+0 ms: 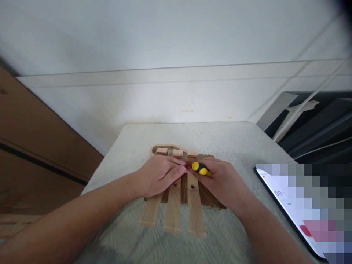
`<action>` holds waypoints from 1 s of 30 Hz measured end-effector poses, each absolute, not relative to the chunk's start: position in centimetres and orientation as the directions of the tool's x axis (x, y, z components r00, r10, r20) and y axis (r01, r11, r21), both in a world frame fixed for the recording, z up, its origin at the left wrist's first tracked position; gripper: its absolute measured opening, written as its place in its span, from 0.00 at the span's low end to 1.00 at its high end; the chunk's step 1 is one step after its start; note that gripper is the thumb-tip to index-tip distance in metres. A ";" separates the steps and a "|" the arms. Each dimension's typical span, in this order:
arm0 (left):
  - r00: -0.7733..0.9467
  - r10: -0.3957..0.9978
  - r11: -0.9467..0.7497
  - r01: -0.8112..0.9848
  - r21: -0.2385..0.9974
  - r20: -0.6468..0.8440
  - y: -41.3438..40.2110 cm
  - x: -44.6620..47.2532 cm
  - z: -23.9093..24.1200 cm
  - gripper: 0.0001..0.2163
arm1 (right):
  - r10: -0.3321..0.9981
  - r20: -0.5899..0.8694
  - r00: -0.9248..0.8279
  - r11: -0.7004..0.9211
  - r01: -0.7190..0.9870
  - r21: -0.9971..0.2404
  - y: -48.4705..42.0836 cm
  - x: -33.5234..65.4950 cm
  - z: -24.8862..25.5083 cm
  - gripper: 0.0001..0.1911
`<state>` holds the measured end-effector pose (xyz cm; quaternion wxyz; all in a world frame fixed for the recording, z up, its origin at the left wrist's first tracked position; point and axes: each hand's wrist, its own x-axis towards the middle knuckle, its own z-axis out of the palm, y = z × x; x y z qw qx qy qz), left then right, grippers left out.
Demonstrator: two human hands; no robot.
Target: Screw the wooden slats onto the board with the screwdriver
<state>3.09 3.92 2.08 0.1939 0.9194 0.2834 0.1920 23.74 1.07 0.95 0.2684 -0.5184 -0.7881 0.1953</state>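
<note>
My right hand (224,181) is wrapped round the yellow-and-black handle of a screwdriver (202,169), which points left. Its tip is hidden near my left fingers. My left hand (159,174) rests across pale wooden slats, thumb and forefinger pressed together beside the tip; whatever they pinch is hidden. Three slats, left (150,214), middle (173,216) and right (196,216), lie over a dark brown wooden board (213,198) and stick out toward me. Holes or screw heads show in the middle and right slats. A rounded pale wooden piece (154,148) lies behind.
The work lies on a table with a pale textured cover (132,143), against a white wall (165,99). A tablet or phone with a lit screen (277,190) lies at the right edge. Brown cartons (41,146) stand at left; dark panels (316,128) lean at right.
</note>
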 end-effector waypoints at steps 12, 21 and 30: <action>0.819 0.541 -0.796 0.427 0.428 0.191 3.8 3.2 2.6 0.21 | 0.944 0.249 -0.218 0.330 0.627 -0.706 0.6 23.8 1.9 0.09; 0.842 0.451 -0.873 0.347 0.344 0.297 3.7 3.1 2.6 0.17 | 0.958 0.278 -0.075 0.267 0.593 -0.760 0.4 24.5 2.6 0.07; 0.886 0.367 -0.899 0.261 0.352 0.282 3.9 3.1 2.8 0.16 | 0.941 0.223 -0.256 0.334 0.581 -0.743 0.5 24.6 2.7 0.06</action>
